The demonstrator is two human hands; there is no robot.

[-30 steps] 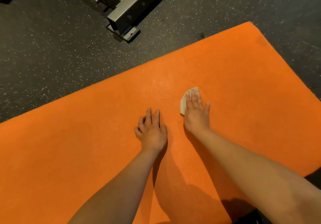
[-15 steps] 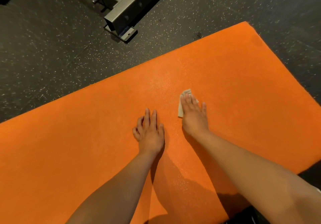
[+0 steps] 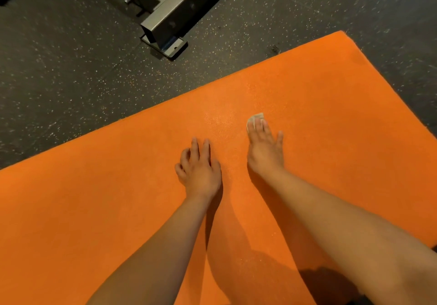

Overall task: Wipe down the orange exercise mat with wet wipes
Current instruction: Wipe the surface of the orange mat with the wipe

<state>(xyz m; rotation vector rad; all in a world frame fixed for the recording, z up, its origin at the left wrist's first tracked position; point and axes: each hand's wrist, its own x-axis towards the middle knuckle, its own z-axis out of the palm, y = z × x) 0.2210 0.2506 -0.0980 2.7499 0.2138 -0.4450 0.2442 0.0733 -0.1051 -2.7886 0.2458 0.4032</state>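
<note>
Leans both bare hands on the orange mat (image 3: 331, 115), spread over a dark speckled floor (image 3: 71, 68) and filling the view from 9 o'clock through 6 to 3 o'clock. Presses the right hand (image 3: 264, 153) palm down just past centre toward 1 o'clock, with its fingers (image 3: 259, 129) straight and slightly spread over a small whitish wipe (image 3: 256, 117). Pins that wipe flat against the mat, leaving only its far edge to show beyond the fingertips at the hand's 12 o'clock. Rests the left hand (image 3: 199, 172) on the mat at the right hand's 9 o'clock, near but apart from it and holding nothing, its fingers (image 3: 205, 148) loosely bent with the tips on the mat. Shows a faint shiny patch (image 3: 220, 117) on the mat at the wipe's 9 o'clock. Stands a grey metal frame (image 3: 175, 23) on the floor at 12 o'clock, apart from the mat's far edge.
</note>
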